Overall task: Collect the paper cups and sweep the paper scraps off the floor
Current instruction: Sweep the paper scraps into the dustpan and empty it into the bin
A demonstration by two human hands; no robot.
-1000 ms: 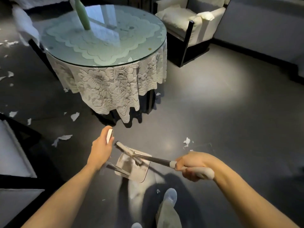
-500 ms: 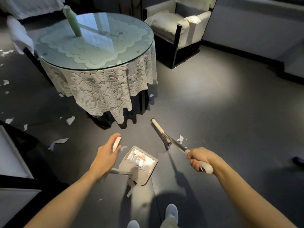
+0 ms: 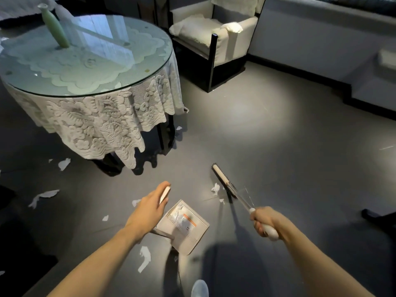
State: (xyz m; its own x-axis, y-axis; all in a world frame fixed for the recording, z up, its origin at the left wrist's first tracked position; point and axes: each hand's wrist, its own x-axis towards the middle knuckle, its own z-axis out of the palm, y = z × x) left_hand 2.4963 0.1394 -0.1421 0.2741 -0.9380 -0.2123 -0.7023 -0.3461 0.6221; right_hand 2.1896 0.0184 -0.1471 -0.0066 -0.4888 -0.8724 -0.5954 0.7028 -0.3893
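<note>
The left hand [image 3: 147,207] is closed round the pale handle of a dustpan [image 3: 184,226], whose pan sits low over the grey floor [image 3: 278,168] in the near middle. The right hand [image 3: 265,221] grips the white handle of a broom [image 3: 225,183], its head on the floor just right of a paper scrap [image 3: 215,187]. More scraps [image 3: 44,195] lie left, near the lace-draped round table [image 3: 90,67]; no paper cups can be made out
</note>
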